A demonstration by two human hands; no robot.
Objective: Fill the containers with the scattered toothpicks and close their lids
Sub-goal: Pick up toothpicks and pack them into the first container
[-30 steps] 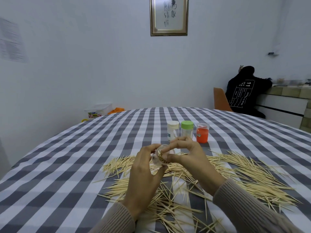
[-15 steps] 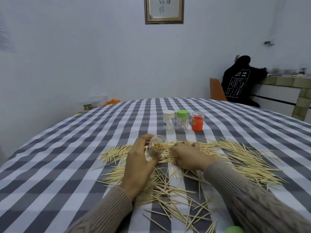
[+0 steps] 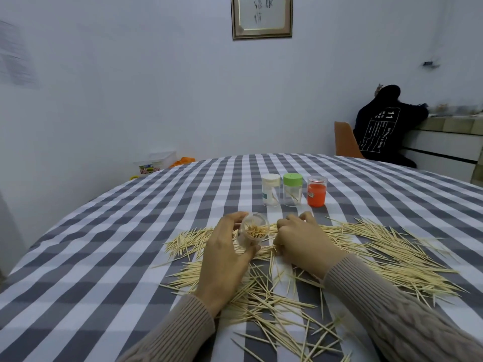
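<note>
Left hand [image 3: 224,254] grips open clear container [image 3: 253,229], partly filled, tilted. Right hand [image 3: 300,237] fingers curled down into scattered toothpicks [image 3: 366,246] on worktop [image 3: 104,244]; whether pinching any, cannot tell. Three far containers [image 3: 292,189] lidded, near-empty. Most work remains.

Three lidded containers [image 3: 294,190] stand in a row on the table [image 3: 104,244] behind the scattered toothpicks [image 3: 366,246].

Both arms wear a beige knit sweater: ribbed cuffs at the wrists, cable pattern up the right sleeve [image 3: 407,320]. Bare hands.
</note>
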